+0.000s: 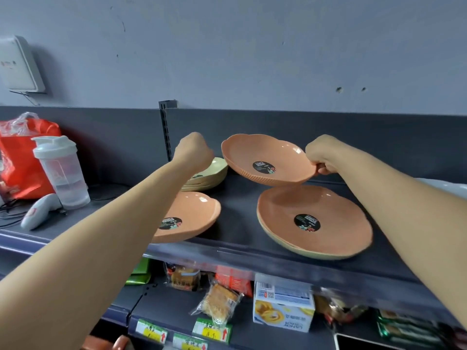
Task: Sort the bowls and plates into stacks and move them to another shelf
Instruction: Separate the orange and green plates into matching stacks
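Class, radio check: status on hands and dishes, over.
Right hand pinches orange bowl, raised, tilted. Left hand at pale-green stack, grip hidden. Plate stack beneath bowl.

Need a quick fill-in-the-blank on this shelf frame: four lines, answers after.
1. The right hand pinches the rim of the raised dish, which is ____ in colour.
2. The left hand reaches to the pale stack at the ____ of the shelf.
3. The large orange plate at front right lies ____ a pale plate.
4. Its round sticker is ____.

Missing words: orange; back; on; black.
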